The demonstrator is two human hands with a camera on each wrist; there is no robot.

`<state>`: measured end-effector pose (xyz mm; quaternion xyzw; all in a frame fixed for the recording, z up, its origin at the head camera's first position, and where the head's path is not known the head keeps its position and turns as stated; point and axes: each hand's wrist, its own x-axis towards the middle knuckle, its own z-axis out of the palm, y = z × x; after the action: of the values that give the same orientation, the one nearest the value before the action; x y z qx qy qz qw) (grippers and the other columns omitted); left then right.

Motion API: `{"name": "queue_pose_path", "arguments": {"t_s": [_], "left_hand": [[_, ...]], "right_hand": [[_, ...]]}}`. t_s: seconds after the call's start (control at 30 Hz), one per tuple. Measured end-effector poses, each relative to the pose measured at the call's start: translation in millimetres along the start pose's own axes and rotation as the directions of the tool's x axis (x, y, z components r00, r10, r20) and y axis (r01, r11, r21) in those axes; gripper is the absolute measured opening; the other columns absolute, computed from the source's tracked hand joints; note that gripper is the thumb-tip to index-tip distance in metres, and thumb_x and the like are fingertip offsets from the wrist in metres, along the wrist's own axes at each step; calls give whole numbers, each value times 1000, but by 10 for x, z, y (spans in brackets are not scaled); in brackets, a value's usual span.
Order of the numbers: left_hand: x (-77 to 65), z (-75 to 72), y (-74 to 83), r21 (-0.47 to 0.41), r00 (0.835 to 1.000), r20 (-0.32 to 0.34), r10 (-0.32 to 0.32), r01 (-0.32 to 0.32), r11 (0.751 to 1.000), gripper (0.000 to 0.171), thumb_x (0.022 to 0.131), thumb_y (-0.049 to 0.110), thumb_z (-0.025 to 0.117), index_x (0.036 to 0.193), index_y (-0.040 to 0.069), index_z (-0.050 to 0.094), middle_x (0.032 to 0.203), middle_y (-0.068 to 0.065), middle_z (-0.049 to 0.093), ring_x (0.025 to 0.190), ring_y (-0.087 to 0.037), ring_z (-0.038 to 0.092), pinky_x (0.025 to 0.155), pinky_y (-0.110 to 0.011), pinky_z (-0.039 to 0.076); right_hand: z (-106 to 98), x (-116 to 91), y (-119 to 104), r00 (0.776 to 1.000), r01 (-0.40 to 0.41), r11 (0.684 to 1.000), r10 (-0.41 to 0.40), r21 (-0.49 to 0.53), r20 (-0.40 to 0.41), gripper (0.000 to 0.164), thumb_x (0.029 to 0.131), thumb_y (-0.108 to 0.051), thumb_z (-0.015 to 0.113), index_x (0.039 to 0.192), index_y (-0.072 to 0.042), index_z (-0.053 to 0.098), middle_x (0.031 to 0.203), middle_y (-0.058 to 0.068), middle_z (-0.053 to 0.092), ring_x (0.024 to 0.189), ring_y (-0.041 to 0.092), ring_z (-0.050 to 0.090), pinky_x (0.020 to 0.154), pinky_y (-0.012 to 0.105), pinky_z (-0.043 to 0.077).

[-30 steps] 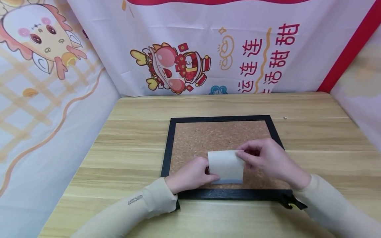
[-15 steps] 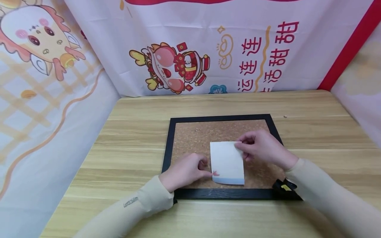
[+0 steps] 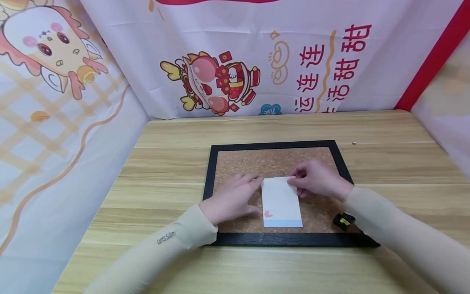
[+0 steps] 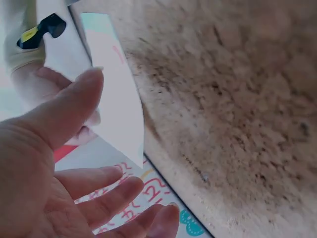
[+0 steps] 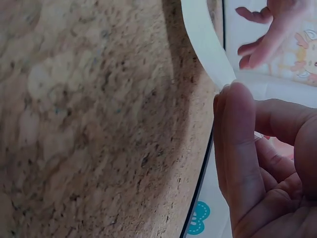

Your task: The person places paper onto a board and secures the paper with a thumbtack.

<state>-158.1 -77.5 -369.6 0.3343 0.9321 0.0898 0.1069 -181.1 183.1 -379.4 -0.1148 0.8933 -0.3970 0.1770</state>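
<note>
A sheet of note paper [image 3: 282, 202], pale with a blue lower strip and a small red print, is held just over a cork board [image 3: 249, 163]. My right hand [image 3: 317, 179] pinches its upper right corner between thumb and fingertips. In the right wrist view the paper [image 5: 205, 42] bends away from the pinching right hand [image 5: 262, 158], standing clear of the cork. My left hand [image 3: 231, 200] is at the sheet's left side, its fingers spread. The left wrist view shows the left hand [image 4: 54, 163] with thumb and fingers apart, gripping nothing.
The board's black frame [image 3: 290, 239] lies on a wooden table [image 3: 158, 171]. A tiny shiny object [image 3: 354, 143] sits beyond its far right corner. A black and yellow device [image 3: 344, 221] is at the right wrist. A printed cloth [image 3: 235, 32] hangs behind.
The paper has tilted from upright down toward the board, its printed face showing more. My left hand has let go of its left edge and spread its fingers; the right keeps its pinch.
</note>
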Motion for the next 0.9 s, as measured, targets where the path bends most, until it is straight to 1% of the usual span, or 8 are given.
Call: {"name": "queue_pose_path", "arguments": {"t_s": [0.1, 0.2, 0.37, 0.47, 0.53, 0.67, 0.77, 0.9], "left_hand": [[76, 34, -8, 17, 999, 38, 32, -33, 999, 89, 83, 52, 75, 152, 9, 40, 153, -10, 40, 139, -29, 38, 110, -45, 35], [121, 49, -18, 39, 996, 66, 58, -60, 997, 90, 83, 53, 75, 153, 9, 39, 155, -9, 39, 141, -30, 36, 111, -45, 34], [183, 43, -1, 64, 985, 153, 83, -93, 994, 91, 84, 58, 71, 154, 12, 36, 161, -6, 29, 148, -34, 20, 112, -49, 31], [221, 42, 20, 71, 978, 195, 80, -95, 993, 92, 85, 62, 66, 155, 13, 34, 163, -5, 23, 149, -33, 14, 111, -52, 32], [239, 46, 32, 83, 975, 210, 69, -88, 993, 91, 86, 63, 64, 156, 13, 34, 163, -5, 22, 150, -32, 12, 111, -53, 31], [249, 65, 42, 116, 972, 232, 44, -72, 991, 92, 86, 65, 61, 156, 13, 32, 163, -5, 22, 150, -33, 11, 112, -54, 29], [255, 81, 45, 125, 970, 240, 33, -64, 990, 94, 86, 65, 61, 157, 12, 29, 163, -5, 21, 149, -35, 12, 112, -54, 29], [271, 96, 54, 120, 969, 246, 15, -46, 992, 96, 86, 64, 61, 158, 12, 25, 164, -5, 19, 149, -36, 12, 111, -55, 30]], "right_hand": [[31, 44, 8, 1000, -8, 1000, 8, -29, 8, 13, 94, -17, 70, 101, -6, 74, 74, 5, 67, 61, 18, 67, 58, 34, 57], [49, 80, 14, 1000, -6, 999, 7, -54, 20, 12, 94, -16, 70, 101, -6, 73, 76, 5, 67, 62, 17, 66, 57, 32, 57], [26, 113, 10, 999, -26, 995, 30, -98, 36, 11, 93, -15, 71, 100, -7, 73, 81, 5, 66, 62, 18, 64, 58, 32, 56], [7, 121, 1, 998, -40, 990, 45, -136, 39, 6, 92, -15, 71, 95, -9, 72, 79, 5, 65, 61, 19, 62, 56, 33, 54], [3, 128, -4, 998, -44, 985, 51, -168, 38, 5, 92, -15, 72, 91, -11, 71, 77, 5, 63, 59, 18, 60, 55, 33, 52], [16, 148, -9, 999, -38, 972, 46, -234, 29, 6, 91, -16, 72, 86, -13, 69, 77, 3, 63, 61, 18, 58, 56, 33, 50], [21, 164, -10, 999, -34, 963, 40, -268, 17, 8, 90, -19, 74, 86, -14, 69, 79, 2, 64, 66, 18, 57, 59, 33, 48], [-2, 178, 1, 1000, -24, 959, 28, -283, 13, 9, 89, -19, 76, 88, -14, 69, 83, 3, 64, 71, 20, 56, 63, 33, 46]]}}
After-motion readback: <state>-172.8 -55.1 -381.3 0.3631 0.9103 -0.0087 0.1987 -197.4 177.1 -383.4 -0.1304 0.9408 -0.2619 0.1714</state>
